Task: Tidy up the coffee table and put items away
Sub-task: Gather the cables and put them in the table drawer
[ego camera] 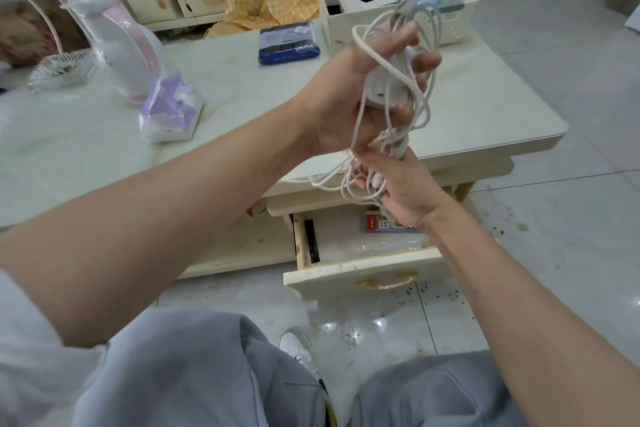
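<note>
A tangled bundle of white charger cables (420,107) with a white adapter block hangs in the air over the near right corner of the cream coffee table (485,107). My left hand (349,97) grips the upper part of the bundle, fingers wrapped around the adapter and loops. My right hand (398,184) holds the lower loops just below it. Under the hands, the table's drawer (363,274) stands pulled out, with a small box and a dark strip inside.
On the table stand a white-and-pink kettle (121,45), a purple-white packet (169,111), a glass dish (59,69), a blue pack (289,45), a white tissue box (356,14) and a white basket (446,7) with a blue scoop. My knees and a white shoe are below.
</note>
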Available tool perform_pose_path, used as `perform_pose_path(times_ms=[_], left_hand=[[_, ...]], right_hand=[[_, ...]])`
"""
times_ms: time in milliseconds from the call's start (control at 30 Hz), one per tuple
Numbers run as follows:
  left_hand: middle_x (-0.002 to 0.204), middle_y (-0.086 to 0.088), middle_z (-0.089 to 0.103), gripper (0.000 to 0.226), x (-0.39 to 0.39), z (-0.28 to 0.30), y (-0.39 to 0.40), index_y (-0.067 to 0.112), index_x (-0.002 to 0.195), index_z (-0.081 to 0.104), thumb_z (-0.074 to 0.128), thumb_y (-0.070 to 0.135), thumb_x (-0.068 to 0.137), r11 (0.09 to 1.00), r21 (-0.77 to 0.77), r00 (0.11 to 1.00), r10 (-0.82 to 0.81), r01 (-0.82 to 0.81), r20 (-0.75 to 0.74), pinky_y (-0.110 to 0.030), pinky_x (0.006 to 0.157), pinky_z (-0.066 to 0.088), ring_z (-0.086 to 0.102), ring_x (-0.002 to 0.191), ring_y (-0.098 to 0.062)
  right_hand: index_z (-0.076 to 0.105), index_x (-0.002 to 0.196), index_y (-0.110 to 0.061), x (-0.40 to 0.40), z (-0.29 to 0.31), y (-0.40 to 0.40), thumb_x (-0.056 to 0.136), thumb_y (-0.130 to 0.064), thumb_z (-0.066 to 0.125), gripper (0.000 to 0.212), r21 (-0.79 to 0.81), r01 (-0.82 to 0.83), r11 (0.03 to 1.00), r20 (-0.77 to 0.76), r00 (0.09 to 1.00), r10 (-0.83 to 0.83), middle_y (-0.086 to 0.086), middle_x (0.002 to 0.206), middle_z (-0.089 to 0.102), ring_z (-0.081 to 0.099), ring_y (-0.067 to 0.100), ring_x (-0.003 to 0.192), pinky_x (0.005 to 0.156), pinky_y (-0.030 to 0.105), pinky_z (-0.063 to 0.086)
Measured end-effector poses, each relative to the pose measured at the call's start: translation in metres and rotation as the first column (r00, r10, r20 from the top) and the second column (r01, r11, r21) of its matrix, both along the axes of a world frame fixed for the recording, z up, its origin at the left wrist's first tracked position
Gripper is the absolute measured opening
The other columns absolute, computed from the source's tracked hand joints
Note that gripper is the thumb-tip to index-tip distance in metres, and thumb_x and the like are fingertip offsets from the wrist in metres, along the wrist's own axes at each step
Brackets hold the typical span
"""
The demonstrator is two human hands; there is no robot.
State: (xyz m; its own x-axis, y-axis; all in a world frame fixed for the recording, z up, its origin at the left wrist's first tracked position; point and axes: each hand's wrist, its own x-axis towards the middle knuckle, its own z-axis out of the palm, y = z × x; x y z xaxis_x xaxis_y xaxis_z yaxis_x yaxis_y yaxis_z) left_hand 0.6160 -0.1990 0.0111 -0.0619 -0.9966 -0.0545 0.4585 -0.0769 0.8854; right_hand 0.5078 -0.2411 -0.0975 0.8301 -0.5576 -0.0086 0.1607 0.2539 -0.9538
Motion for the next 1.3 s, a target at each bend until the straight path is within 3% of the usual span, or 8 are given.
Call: perform_pose_path(times_ms=[100, 200, 267, 433, 867, 1033, 1133, 1300], left_hand=[[0.098, -0.009, 0.057, 0.011, 0.006, -0.011, 0.002, 0.015, 0.107, 0.054, 0.051, 0.023, 0.101, 0.997, -0.026, 0.928, 0.074, -0.069, 0.365, -0.026, 0.058, 0.044, 0.048, 0.075, -0.017], [0.089, -0.007, 0.060, 0.014, 0.021, -0.039, 0.014, 0.013, 0.103, 0.060, 0.059, 0.026, 0.097, 0.976, -0.142, 0.455, 0.203, -0.165, 0.867, -0.034, 0.064, 0.051, 0.056, 0.073, -0.020], [0.079, 0.001, 0.057, 0.012, 0.029, -0.068, 0.026, 0.020, 0.091, 0.056, 0.057, 0.030, 0.098, 0.951, -0.199, 0.215, 0.251, -0.235, 0.944, -0.031, 0.066, 0.046, 0.055, 0.070, -0.019], [0.084, 0.000, 0.058, 0.021, 0.036, -0.145, 0.045, 0.022, 0.089, 0.054, 0.051, 0.042, 0.096, 0.970, -0.082, 0.043, 0.094, -0.228, 0.995, -0.035, 0.067, 0.048, 0.057, 0.079, -0.019], [0.077, -0.001, 0.064, 0.036, 0.048, -0.324, -0.007, 0.023, 0.068, 0.054, 0.042, 0.048, 0.090, 0.877, 0.386, 0.074, -0.382, -0.285, 0.921, -0.031, 0.064, 0.054, 0.061, 0.069, -0.020], [0.110, -0.004, 0.070, 0.050, 0.046, -0.352, -0.025, 0.028, 0.111, 0.067, 0.035, 0.060, 0.091, 0.819, 0.401, -0.018, -0.447, -0.411, 0.894, -0.037, 0.082, 0.057, 0.066, 0.098, -0.026], [0.147, -0.004, 0.050, 0.071, 0.042, -0.362, -0.029, 0.030, 0.143, 0.046, 0.031, 0.072, 0.088, 0.813, 0.426, -0.061, -0.486, -0.396, 0.872, -0.040, 0.097, 0.047, 0.049, 0.131, -0.032], [0.152, -0.018, 0.034, 0.109, 0.057, -0.371, -0.013, 0.031, 0.156, 0.003, 0.058, 0.078, 0.074, 0.830, 0.489, -0.089, -0.526, -0.268, 0.846, -0.040, 0.097, 0.046, 0.049, 0.129, -0.038]], right_hand=[[0.065, 0.083, -0.011, -0.016, -0.001, -0.018, 0.090, -0.036, 0.061, 0.027, -0.171, -0.146, 0.974, -0.387, 0.919, 0.070, 0.002, 0.088, 0.075, 0.065, 0.019, 0.079, 0.075, 0.029, 0.052], [0.073, 0.085, -0.015, -0.035, -0.025, -0.049, 0.095, -0.050, 0.055, 0.040, -0.584, -0.242, 0.775, -0.683, 0.663, -0.307, 0.006, 0.076, 0.073, 0.067, 0.023, 0.071, 0.070, 0.038, 0.055], [0.074, 0.088, -0.021, -0.042, -0.042, -0.062, 0.092, -0.057, 0.055, 0.041, -0.664, -0.226, 0.712, -0.662, 0.621, -0.420, 0.003, 0.068, 0.068, 0.064, 0.022, 0.064, 0.067, 0.037, 0.054], [0.072, 0.084, -0.028, -0.045, -0.088, -0.070, 0.083, -0.048, 0.073, 0.020, -0.619, -0.293, 0.728, -0.730, 0.557, -0.396, -0.006, 0.073, 0.071, 0.065, 0.019, 0.067, 0.064, 0.034, 0.052], [0.067, 0.103, -0.018, -0.019, -0.191, -0.108, 0.076, -0.028, 0.078, 0.031, -0.598, -0.277, 0.752, -0.768, 0.466, -0.439, 0.001, 0.098, 0.071, 0.065, 0.024, 0.092, 0.081, 0.034, 0.052], [0.054, 0.127, -0.015, -0.011, -0.218, -0.115, 0.084, -0.043, 0.071, 0.054, -0.457, -0.212, 0.864, -0.856, 0.369, -0.362, 0.015, 0.132, 0.061, 0.055, 0.035, 0.122, 0.102, 0.042, 0.045], [0.034, 0.148, -0.020, -0.021, -0.231, -0.122, 0.074, -0.068, 0.067, 0.094, -0.401, -0.382, 0.833, -0.916, 0.199, -0.349, 0.015, 0.148, 0.047, 0.038, 0.041, 0.138, 0.111, 0.048, 0.035], [0.030, 0.147, -0.016, -0.033, -0.219, -0.133, 0.058, -0.064, 0.080, 0.113, -0.466, -0.366, 0.805, -0.885, 0.196, -0.423, 0.013, 0.139, 0.055, 0.055, 0.035, 0.120, 0.096, 0.045, 0.051]])
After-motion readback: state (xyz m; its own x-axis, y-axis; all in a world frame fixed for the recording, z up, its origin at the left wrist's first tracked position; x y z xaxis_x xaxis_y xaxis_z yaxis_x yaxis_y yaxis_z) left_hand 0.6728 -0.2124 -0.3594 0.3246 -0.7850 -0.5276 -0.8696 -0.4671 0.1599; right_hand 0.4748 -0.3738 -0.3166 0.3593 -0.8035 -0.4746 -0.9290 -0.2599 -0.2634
